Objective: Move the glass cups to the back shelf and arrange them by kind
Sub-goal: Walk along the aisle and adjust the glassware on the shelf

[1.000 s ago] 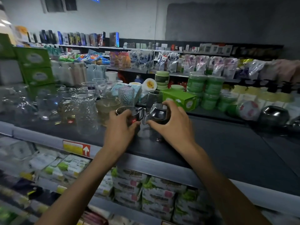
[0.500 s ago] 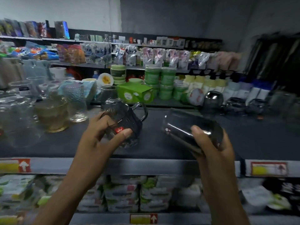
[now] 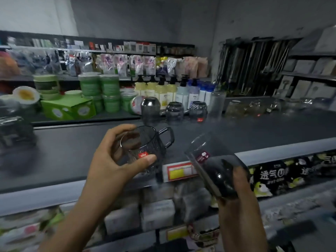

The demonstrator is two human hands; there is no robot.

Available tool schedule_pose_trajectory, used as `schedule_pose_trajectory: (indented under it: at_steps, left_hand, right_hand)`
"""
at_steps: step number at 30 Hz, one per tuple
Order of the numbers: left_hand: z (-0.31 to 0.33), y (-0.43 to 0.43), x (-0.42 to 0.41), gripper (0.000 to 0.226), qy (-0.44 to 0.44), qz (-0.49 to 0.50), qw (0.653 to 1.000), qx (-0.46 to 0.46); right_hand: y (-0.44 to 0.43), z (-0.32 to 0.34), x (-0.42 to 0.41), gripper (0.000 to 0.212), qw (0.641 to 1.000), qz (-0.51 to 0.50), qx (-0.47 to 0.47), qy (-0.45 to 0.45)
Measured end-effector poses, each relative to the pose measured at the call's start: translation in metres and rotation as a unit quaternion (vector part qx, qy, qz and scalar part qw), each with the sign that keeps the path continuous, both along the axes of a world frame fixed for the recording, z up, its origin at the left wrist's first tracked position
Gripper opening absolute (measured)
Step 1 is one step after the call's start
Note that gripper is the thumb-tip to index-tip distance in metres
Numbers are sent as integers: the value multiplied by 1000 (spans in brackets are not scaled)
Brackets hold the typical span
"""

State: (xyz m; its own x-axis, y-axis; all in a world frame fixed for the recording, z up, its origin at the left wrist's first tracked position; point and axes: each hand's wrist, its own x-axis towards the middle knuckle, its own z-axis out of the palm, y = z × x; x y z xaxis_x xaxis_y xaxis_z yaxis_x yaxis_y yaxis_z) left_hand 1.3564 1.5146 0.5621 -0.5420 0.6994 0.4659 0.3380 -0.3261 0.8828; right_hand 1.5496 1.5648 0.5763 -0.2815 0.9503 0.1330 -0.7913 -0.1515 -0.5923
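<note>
My left hand [image 3: 116, 157] grips a dark ribbed glass mug [image 3: 147, 148] with a handle and a red sticker, held above the dark shelf top [image 3: 72, 148]. My right hand [image 3: 236, 188] holds a smoky glass tumbler [image 3: 209, 160] tilted to the left, its mouth pointing up and away. At the back of the shelf stand three dark glass cups [image 3: 174, 110] in a row. Further right, several clear glass cups [image 3: 254, 106] line the back edge.
Green tubs [image 3: 100, 91] and a green box [image 3: 67, 108] sit behind the shelf at left, pump bottles [image 3: 163, 91] in the middle. A dark glass [image 3: 14, 130] stands at the far left. Packaged goods fill the lower shelves below a price tag [image 3: 180, 171].
The view has swung right along the shelf. Both hands carried their glasses rightward; the clear glassware at left has dropped out of view and the row of dark cups has come closer.
</note>
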Motion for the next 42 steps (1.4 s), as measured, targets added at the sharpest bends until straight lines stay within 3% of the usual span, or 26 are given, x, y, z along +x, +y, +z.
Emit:
schedule_pose_trajectory:
  at_steps: [1,2,4,5,12,19,24,30,33,35,42]
  left_hand:
    - [1,10,16,77,-2,2,1000,-5]
    - [2,20,30,88,-4,2,1000,-16]
    - [4,41,55,101,-2,8,999,-44]
    - [4,51,65,103,2,16,998,-57]
    - [22,121,101,87,21,31,993,-114]
    - [32,195,93,78,47,2,992,-117]
    - [27,247,80,79,25,-22,992,-121]
    - [14,301,67,105,8,5,988,-156]
    - [12,317,69,97,32,27,985,-167]
    - [13,324,71,92,41,46,984,-170]
    - [5,334,71,97,44,70,979,-184]
  right_hand:
    - [14,-41,47,94,998,34,-32,33]
    - [32,-32,48,99,998,-6,29,-48]
    - [68,-63,82,97,989,-36,57,-129]
    - [86,-69,89,94,991,-26,45,-122]
    - [156,-66,126,79,974,-33,135,-179]
    - [194,-59,122,109,967,-103,109,-207]
    - [216,-41,121,89,963,-113,135,-203]
    - [242,-37,122,99,954,-117,140,-238]
    - [257,-33,129,77,933,-135,185,-276]
    - [263,-27,131,77,917,-131,222,-303]
    - [288,-39,130,70,927,-140,164,-307]
